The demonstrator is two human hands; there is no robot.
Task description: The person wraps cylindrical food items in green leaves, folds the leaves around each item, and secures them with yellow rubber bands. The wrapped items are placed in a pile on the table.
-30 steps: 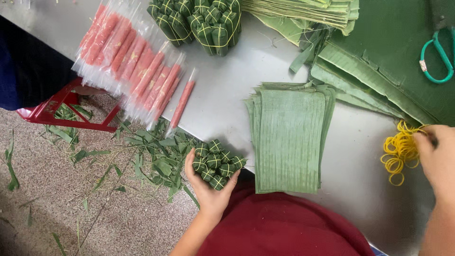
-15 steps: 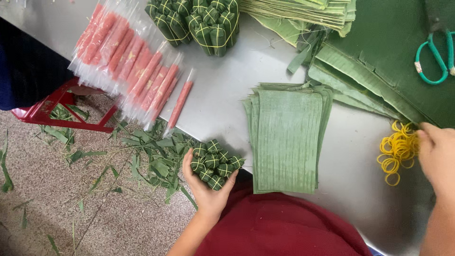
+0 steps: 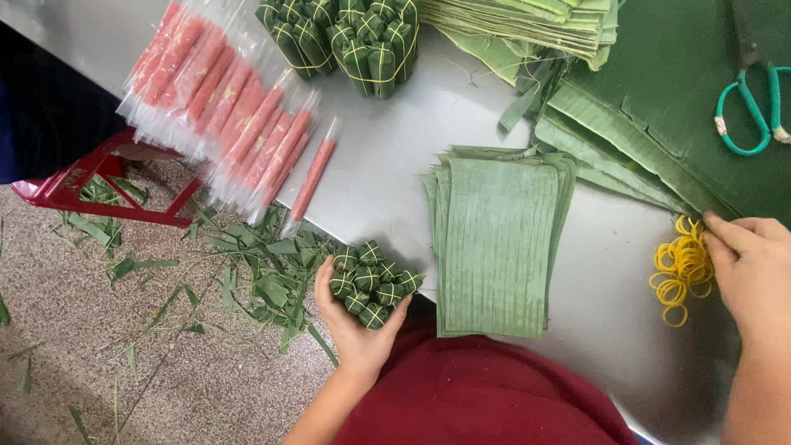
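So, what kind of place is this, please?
Probably a small food-wrapping workshop: cut banana leaves stacked on a metal table, leaf-wrapped bundles in the left hand, yellow rubber bands by the right hand.

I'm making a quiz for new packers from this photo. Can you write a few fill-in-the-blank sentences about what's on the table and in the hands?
1. The left hand holds a bundle of small parcels wrapped in ____ leaves.
2. The right hand touches a pile of ____ rubber bands.
3. The scissors have ____ handles.
4. The sausages in clear sleeves are ____ in colour.

Missing words: green; yellow; green; red
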